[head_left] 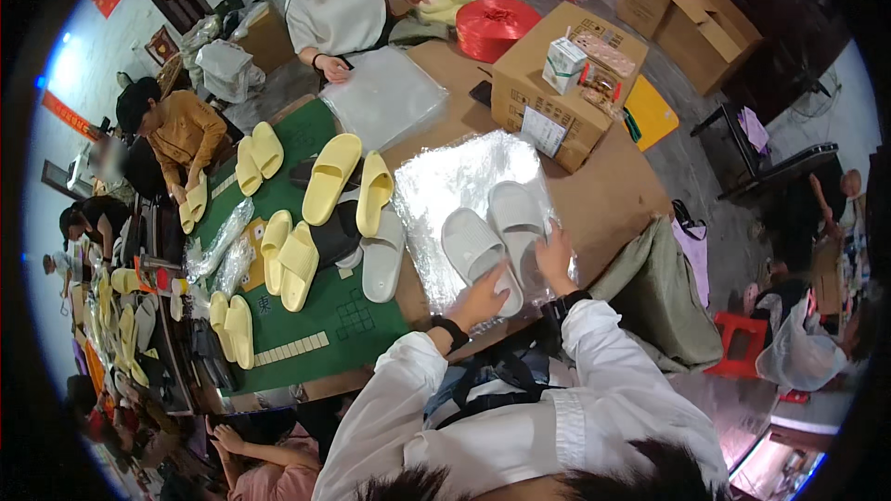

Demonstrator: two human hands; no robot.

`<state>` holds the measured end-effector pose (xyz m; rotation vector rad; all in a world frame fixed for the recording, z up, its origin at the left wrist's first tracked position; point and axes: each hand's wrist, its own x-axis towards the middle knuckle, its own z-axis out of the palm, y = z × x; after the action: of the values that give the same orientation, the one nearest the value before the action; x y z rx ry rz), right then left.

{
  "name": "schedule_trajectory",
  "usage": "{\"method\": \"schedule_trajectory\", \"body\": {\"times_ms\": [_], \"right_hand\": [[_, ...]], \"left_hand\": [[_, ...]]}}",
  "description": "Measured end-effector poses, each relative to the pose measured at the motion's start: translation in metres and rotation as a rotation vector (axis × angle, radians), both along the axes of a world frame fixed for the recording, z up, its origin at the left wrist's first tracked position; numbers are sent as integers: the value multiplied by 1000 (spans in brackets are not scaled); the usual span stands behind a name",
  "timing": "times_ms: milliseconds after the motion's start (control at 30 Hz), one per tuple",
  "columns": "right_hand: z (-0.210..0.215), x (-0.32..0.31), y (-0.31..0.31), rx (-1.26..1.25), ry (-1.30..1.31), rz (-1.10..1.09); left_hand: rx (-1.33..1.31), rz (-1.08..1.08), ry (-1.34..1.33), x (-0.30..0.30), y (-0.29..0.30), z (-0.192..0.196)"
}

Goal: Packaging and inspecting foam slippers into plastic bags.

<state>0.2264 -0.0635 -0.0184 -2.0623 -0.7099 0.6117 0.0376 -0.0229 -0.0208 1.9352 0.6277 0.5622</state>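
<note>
Two light grey slide slippers lie side by side on a stack of shiny clear plastic sheets or bags (427,213), toes pointing away from me. At the heel of the left grey slipper (471,239), my left hand (482,300) is closed on its edge, with the fingers reaching over the footbed. My right hand (556,263) is beside the right grey slipper (516,208), its fingers closed against the outer side. Part of that grip is hidden. A single grey slipper (381,258) lies to the left, next to several yellow slippers (331,180).
The table has a green mat (348,339) at left. A cardboard box (557,83) with small packages stands at right, near a roll of red twine (497,28). A person in white (339,0) touches clear plastic (385,97) opposite; another in brown (186,134) handles yellow slippers.
</note>
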Motion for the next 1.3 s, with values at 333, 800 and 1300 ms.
{"method": "schedule_trajectory", "body": {"times_ms": [333, 800, 1300], "right_hand": [[-35, -36, 24, -32, -466, 520], [85, 23, -137, -81, 649, 645], [78, -13, -136, 71, -105, 784]], "left_hand": [[372, -5, 504, -43, -10, -14], [232, -176, 820, -23, -17, -2], [413, 342, 208, -13, 24, 7]]}}
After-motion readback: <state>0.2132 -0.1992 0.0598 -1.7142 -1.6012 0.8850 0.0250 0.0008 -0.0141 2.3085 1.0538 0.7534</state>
